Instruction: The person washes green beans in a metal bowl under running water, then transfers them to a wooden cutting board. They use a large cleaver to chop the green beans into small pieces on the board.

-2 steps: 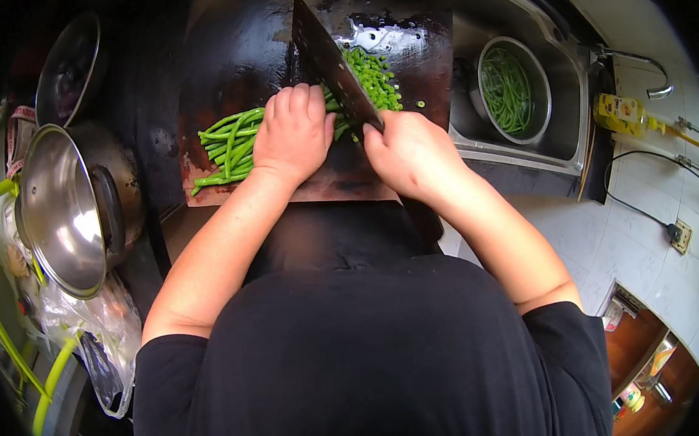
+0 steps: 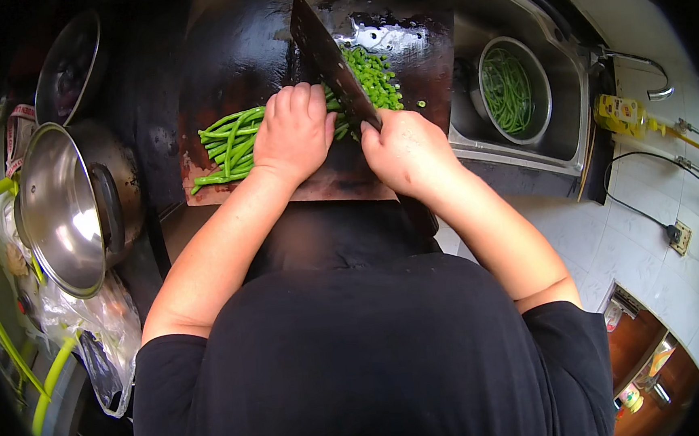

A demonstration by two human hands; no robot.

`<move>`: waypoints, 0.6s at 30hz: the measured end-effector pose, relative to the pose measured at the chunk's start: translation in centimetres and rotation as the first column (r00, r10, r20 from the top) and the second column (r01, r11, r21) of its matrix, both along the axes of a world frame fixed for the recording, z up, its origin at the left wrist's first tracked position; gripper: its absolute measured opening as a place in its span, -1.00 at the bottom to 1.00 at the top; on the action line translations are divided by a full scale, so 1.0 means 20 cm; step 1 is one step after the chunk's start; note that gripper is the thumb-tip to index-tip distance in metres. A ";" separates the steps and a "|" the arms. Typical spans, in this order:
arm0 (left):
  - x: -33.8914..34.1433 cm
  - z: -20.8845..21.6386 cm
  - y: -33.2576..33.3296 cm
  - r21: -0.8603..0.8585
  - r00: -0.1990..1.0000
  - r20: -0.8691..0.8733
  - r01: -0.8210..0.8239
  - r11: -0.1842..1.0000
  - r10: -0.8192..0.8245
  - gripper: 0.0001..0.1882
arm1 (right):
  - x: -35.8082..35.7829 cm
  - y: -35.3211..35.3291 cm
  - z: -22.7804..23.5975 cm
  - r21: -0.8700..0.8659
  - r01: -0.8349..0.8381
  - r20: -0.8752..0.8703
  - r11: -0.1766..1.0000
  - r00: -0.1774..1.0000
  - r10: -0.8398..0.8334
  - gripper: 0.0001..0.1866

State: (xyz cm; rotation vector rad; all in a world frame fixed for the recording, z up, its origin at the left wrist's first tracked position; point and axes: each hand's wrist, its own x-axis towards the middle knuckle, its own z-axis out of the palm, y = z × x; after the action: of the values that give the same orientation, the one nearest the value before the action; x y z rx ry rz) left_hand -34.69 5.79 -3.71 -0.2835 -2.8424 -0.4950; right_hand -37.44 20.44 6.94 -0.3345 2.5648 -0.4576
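My left hand (image 2: 293,133) lies closed over a bunch of long green beans (image 2: 231,145) on a dark, wet cutting board (image 2: 234,68). The bean tails stick out to the left of it, and its fingertips point away from me, near the blade. In my right hand (image 2: 409,149) is the handle of a large kitchen knife (image 2: 326,57), its dark blade slanting far and to the left across the beans. Right of the blade lies a heap of short chopped green beans (image 2: 374,78). The knife's edge against the beans is hidden by the blade.
At the right, a metal bowl (image 2: 546,91) of whole green beans in water stands in the steel sink (image 2: 574,121) beside a faucet (image 2: 638,56). A yellow bottle (image 2: 619,114) is by the wall. To the left are a steel pot (image 2: 125,193), a lid (image 2: 61,214) and a plastic bag (image 2: 97,317).
The knife and my right hand have shifted very slightly to the left. My left hand stays in place on the beans.
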 end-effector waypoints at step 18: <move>0.01 -0.03 -0.01 0.138 0.987 -0.145 -0.046 0.989 0.066 -0.65 | 0.17 0.19 0.14 -0.096 -0.054 -0.087 0.994 0.995 0.045 -0.74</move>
State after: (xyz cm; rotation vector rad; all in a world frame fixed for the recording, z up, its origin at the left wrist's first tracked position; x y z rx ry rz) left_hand -34.52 5.57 -4.40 -0.2049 -2.6501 -0.6223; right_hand -34.04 24.22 9.73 -0.4608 2.6152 -0.5631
